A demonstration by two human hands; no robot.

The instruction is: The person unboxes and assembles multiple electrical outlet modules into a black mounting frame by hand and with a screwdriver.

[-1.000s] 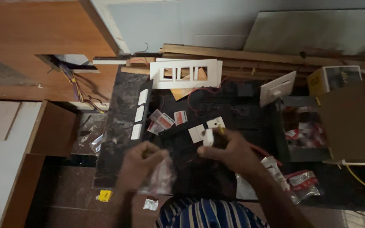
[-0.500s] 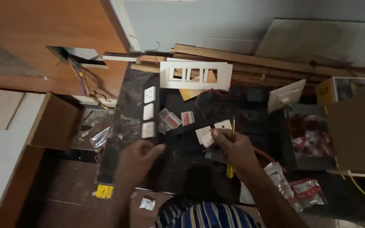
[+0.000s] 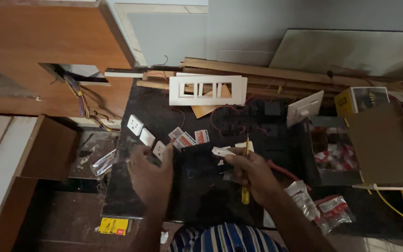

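Yellow screwdriver (image 3: 245, 186) gripped in right hand (image 3: 250, 170), seemingly with a white switch part (image 3: 222, 151); left hand (image 3: 151, 171) flat, open, by white sockets (image 3: 146, 137). Fitting step; next needs tip alignment.

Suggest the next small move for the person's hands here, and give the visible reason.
Probably the left hand picks up the nearest white switch module: it rests beside the row of three, while the right hand holds a yellow-handled screwdriver ready.

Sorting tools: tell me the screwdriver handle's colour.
Yellow; the screwdriver in the right hand shows best in the head view.
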